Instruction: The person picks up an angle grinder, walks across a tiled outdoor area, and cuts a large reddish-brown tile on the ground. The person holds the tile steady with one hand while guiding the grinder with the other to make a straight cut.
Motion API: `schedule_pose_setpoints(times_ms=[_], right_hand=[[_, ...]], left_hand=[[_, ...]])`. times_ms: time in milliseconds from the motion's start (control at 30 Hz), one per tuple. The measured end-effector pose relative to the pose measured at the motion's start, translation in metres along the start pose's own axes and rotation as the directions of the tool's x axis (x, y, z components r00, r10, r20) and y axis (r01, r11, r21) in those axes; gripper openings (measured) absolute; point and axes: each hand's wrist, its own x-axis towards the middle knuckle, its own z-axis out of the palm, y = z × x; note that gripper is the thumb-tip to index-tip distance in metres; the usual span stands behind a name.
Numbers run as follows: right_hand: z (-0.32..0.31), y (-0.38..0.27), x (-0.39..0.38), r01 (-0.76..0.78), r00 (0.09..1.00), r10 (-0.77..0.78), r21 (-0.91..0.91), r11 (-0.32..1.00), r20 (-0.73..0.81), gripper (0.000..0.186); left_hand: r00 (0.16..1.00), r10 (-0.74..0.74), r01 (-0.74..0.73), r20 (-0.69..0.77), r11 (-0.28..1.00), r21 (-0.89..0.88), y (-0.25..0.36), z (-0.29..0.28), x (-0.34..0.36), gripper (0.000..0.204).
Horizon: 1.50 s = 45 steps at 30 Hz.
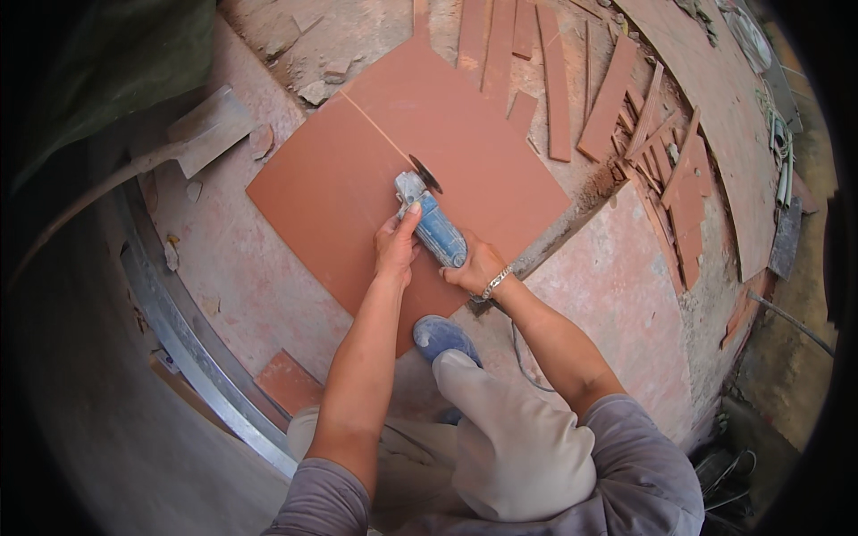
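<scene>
Angle grinder (438,234): poised over a large terracotta tile (326,210), its dark cutting disc (426,174) met the end of a pale line (374,121).
Left hand (394,247): clasped the tool near its head, thumb on top.
Right hand (483,265): wrapped around the rear, bracelet (497,281) at the wrist.
Blue shoe (445,338): planted at the tile's near corner.
Tile strips (554,85): lay scattered beyond.

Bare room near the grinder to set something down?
Free: on the large tile, its left part, between left corner and left hand; its right part, between the grinder and right corner; the pale slab between the right forearm and the tile strips. Crowded: upper right, where strips lie scattered and piled.
</scene>
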Motion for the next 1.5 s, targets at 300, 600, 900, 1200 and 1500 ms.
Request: schedule_pose_setpoints(times_ms=[300,600,900,1200,1500], right_hand=[[0.002,0.004,0.000,0.038,0.999,-0.038,0.012,0.999,-0.024,0.084],[0.001,0.010,0.000,0.059,0.998,-0.058,0.014,0.998,-0.017,0.084],[-0.002,0.013,-0.010,0.038,0.999,-0.038,-0.003,0.999,-0.001,0.088],[-0.003,0.018,-0.018,0.013,1.000,-0.013,0.001,1.000,0.001,0.088],[0.001,0.027,-0.023,-0.004,1.000,0.004,0.008,1.000,-0.001,0.087]], left_hand=[[1.000,0.005,-0.005,-0.011,1.000,0.019,-0.005,-0.003,0.004,0.079],[1.000,0.022,-0.021,-0.009,1.000,0.016,-0.007,0.000,0.003,0.071],[0.999,0.045,-0.045,-0.005,0.999,-0.008,-0.020,-0.001,0.002,0.064],[0.998,0.058,-0.058,-0.014,0.998,0.007,-0.029,0.001,-0.002,0.064],[0.999,0.050,-0.050,-0.016,0.999,-0.001,-0.035,0.003,-0.004,0.063]])
